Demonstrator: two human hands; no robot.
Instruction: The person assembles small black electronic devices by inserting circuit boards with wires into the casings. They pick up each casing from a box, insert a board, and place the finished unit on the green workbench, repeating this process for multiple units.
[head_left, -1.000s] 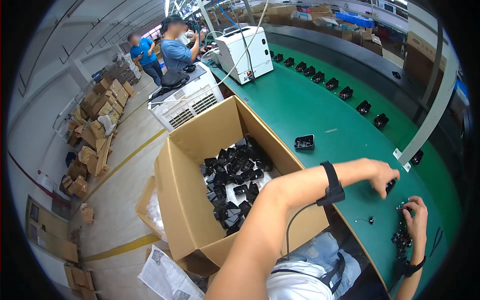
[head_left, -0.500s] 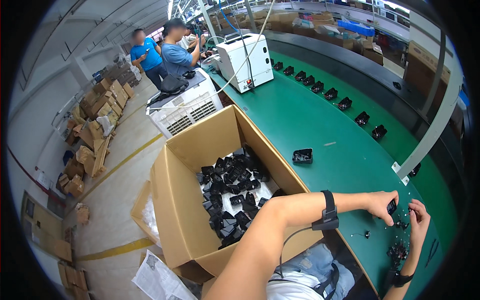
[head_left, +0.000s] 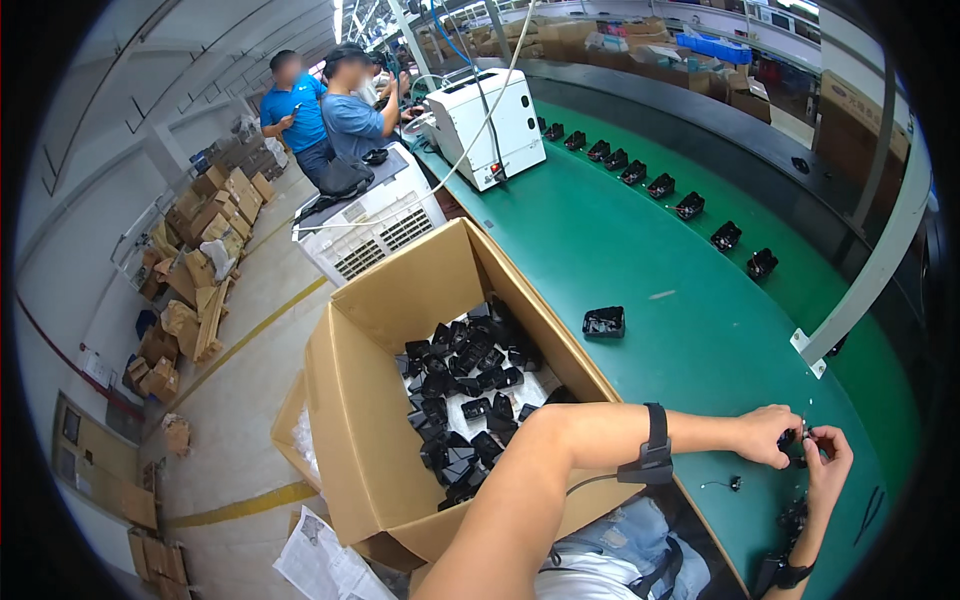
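At the right side of the green bench [head_left: 700,370], my left hand [head_left: 766,436] is closed around a black plastic housing [head_left: 786,439], mostly covered by the fingers. My right hand [head_left: 830,462] meets it, thumb and fingertips pinched at the housing's edge; what they hold is too small to make out. Below my wrists lies a heap of small black parts [head_left: 793,514], partly behind my right forearm. A small black part with a thin wire [head_left: 736,484] rests closer to my body. Dark tweezers [head_left: 869,514] lie right of my right forearm.
A cardboard box [head_left: 350,430] of black housings [head_left: 470,370] stands left of the bench. One open housing [head_left: 604,322] sits on the bench, while several line the green belt [head_left: 690,206] behind. A metal post [head_left: 875,260] rises near my hands. Two people [head_left: 355,115] stand beyond a white machine [head_left: 487,125].
My hands have come together, the right one moving left to the housing. The left hand has turned, so the housing shows less. The view has shifted slightly.
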